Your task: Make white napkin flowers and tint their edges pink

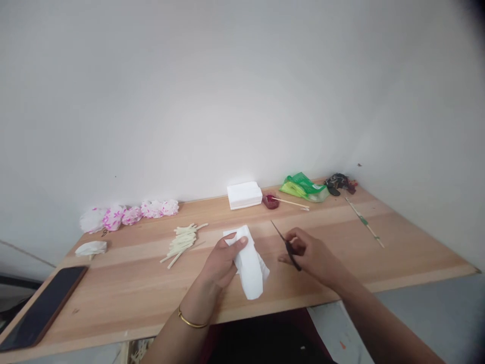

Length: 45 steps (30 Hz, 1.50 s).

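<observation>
My left hand (223, 258) pinches a folded white tissue (250, 273) between thumb and fingers, above the front of the table. The tissue hangs downward, with a looser flap out to its right. A little to the right, my right hand (308, 255) grips a pair of dark scissors (288, 246) by the handles. The blades point up and away to the left, apart from the tissue, and look closed together. Behind the tissue lies a white stack of tissues (244, 195), and beside it a small dark red bowl (270, 201) with a thin stick (291, 202) resting on it.
Pale short sticks (183, 242) lie in a pile left of my hands. Pink-and-white tissue puffs (131, 214) line the back left, near a white tissue bundle (91, 248) and a phone (45, 306). A green plastic bag (303, 186), dark scraps (340, 183) and a green-marked stick (364, 221) occupy the right.
</observation>
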Tool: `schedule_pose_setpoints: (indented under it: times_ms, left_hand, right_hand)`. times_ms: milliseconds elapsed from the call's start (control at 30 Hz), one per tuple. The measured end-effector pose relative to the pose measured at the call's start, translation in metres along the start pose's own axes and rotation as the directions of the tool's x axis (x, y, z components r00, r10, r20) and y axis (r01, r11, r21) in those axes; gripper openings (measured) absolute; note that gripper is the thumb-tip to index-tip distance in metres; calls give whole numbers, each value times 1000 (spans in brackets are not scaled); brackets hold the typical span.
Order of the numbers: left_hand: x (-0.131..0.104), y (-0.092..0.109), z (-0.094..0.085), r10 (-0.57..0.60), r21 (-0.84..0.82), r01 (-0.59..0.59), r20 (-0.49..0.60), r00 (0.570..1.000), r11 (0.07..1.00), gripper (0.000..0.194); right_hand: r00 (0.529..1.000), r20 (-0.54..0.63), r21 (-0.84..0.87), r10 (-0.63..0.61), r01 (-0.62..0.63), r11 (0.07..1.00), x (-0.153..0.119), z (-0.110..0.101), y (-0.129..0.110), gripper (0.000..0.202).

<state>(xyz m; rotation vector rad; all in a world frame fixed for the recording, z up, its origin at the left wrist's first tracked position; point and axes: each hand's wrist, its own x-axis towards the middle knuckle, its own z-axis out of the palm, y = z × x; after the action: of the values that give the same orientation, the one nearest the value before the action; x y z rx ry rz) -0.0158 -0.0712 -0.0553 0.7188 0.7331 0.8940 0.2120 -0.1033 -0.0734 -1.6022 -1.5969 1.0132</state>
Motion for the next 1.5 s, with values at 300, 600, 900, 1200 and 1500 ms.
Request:
schedule_pose_setpoints:
  times_ms: [300, 600, 900, 1200, 1500]
  left_hand:
    - [12, 11, -11, 14, -185, -11, 16, 1000, 983, 20]
    - [30, 26, -22, 29, -199, -30, -7, 1000, 980, 24]
    - [40, 13, -32, 66, -239, -76, -51, 997, 968, 27]
    - [43, 6, -38, 37, -202, -44, -37, 999, 978, 24]
    - [44, 2, -36, -55, -272, 64, 39, 998, 960, 30]
  right_hand:
    - [990, -112, -651, 80, -134, 747, 40, -83, 61, 15]
    - [1000, -18, -568, -23, 9, 823, 49, -94, 38, 9]
    - [942, 173, 36, -288, 286, 958, 62, 14, -43, 26]
    - [925, 217, 121, -310, 290, 949, 63, 29, -50, 22]
    - [891, 33, -289, -453, 443, 849, 83, 2, -83, 10]
